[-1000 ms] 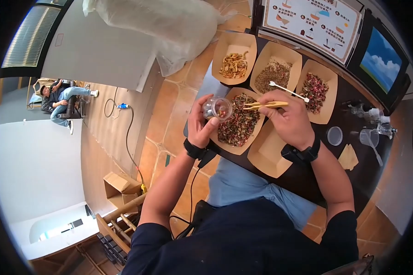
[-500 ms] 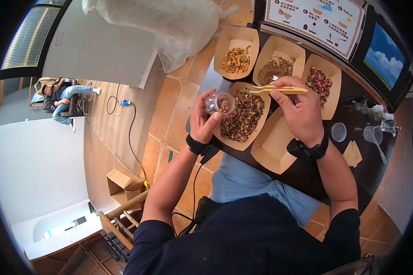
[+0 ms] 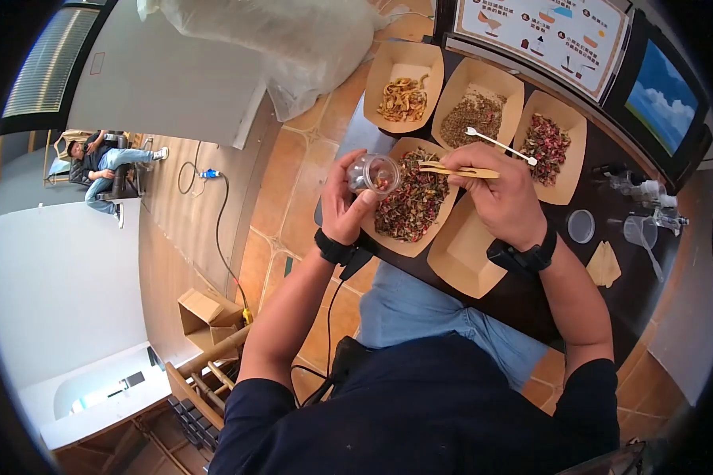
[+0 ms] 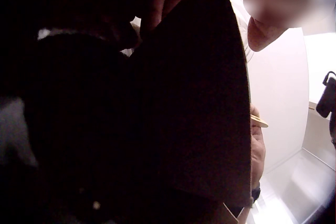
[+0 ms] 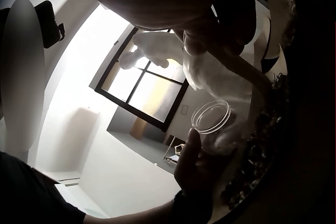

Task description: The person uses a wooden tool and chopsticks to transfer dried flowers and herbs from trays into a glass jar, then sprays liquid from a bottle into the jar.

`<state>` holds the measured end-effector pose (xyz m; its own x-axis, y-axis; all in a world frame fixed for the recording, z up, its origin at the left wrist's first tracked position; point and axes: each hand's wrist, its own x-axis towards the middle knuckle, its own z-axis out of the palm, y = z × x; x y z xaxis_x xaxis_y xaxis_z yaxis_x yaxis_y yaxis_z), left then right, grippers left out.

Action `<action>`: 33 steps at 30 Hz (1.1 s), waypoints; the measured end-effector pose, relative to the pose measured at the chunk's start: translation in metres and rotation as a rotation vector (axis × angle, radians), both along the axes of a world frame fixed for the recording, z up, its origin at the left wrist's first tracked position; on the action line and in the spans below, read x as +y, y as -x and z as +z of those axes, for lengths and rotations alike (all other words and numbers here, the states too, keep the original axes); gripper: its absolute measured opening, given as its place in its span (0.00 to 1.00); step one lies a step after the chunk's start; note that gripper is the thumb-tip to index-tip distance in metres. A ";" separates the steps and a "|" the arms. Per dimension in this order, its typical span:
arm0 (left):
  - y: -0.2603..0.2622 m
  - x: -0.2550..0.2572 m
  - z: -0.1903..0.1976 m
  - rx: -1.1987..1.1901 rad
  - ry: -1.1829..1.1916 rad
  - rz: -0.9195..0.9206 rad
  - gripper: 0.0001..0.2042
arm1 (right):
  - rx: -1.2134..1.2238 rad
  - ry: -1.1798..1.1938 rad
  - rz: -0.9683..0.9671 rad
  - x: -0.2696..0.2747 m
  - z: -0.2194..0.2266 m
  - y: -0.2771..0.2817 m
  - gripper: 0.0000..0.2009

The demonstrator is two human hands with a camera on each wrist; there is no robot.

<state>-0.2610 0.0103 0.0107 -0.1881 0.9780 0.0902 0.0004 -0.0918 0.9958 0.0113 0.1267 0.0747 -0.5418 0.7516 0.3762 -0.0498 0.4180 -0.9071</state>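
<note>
My left hand (image 3: 341, 207) holds a small clear jar (image 3: 375, 176) between fingers and thumb, its mouth tilted toward the trays. A few reddish bits lie inside the jar. My right hand (image 3: 501, 207) pinches wooden tweezers (image 3: 471, 172), their tips over a paper tray of mixed dried petals and leaves (image 3: 410, 207), close to the jar's rim. In the right wrist view the tweezers (image 5: 239, 69) reach down to the dark dried mix (image 5: 257, 155), with the jar (image 5: 212, 119) beside them. A dark flap blocks most of the left wrist view.
Paper trays hold yellowish dried strips (image 3: 402, 100), brown grains (image 3: 471, 120) and red buds (image 3: 545, 146). A white stirrer (image 3: 499, 145) lies across two trays. Another paper tray (image 3: 467, 257) sits under my right wrist. Rightward are a round lid (image 3: 581, 226), plastic cup (image 3: 640, 231) and small bottles (image 3: 650, 196).
The tweezers first pointed into the mix, then shifted up and right, and now are back left over it. The left hand keeps its hold on the jar.
</note>
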 end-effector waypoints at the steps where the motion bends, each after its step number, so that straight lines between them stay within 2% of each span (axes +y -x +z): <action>1: 0.000 0.000 0.001 0.003 -0.002 0.000 0.42 | 0.025 0.028 -0.001 -0.001 -0.003 0.001 0.13; 5: -0.001 0.000 0.003 -0.011 0.006 -0.001 0.41 | 0.009 0.005 -0.021 0.000 -0.009 0.000 0.10; 7: -0.002 0.000 0.003 -0.005 0.002 0.001 0.41 | 0.005 0.123 -0.046 -0.001 -0.005 -0.002 0.07; 11: -0.001 0.000 0.005 0.006 -0.002 0.001 0.41 | -0.051 0.094 -0.097 0.004 0.004 -0.005 0.07; 13: 0.000 0.000 0.005 0.019 -0.010 -0.011 0.41 | 0.007 0.110 -0.116 0.006 0.000 -0.004 0.06; 16: 0.000 0.000 0.004 0.007 -0.007 -0.011 0.41 | -0.016 0.106 -0.026 0.007 -0.005 -0.005 0.07; 19: -0.001 0.001 0.004 0.024 -0.018 -0.006 0.41 | -0.015 0.009 -0.017 0.001 -0.005 0.000 0.08; 23: 0.000 0.001 0.004 0.037 -0.018 -0.012 0.41 | -0.028 0.000 0.001 -0.001 -0.007 0.000 0.08; 32: 0.001 0.001 0.004 0.073 -0.021 -0.008 0.41 | 0.060 0.221 -0.113 0.005 -0.005 -0.005 0.04; 33: 0.000 0.001 0.004 0.073 -0.020 -0.009 0.41 | 0.122 0.335 -0.098 0.006 -0.004 -0.005 0.06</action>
<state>-0.2614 0.0110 0.0152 -0.1719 0.9774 0.1228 0.0719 -0.1119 0.9911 0.0166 0.1329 0.0704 -0.4277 0.8900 0.1583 -0.1409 0.1073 -0.9842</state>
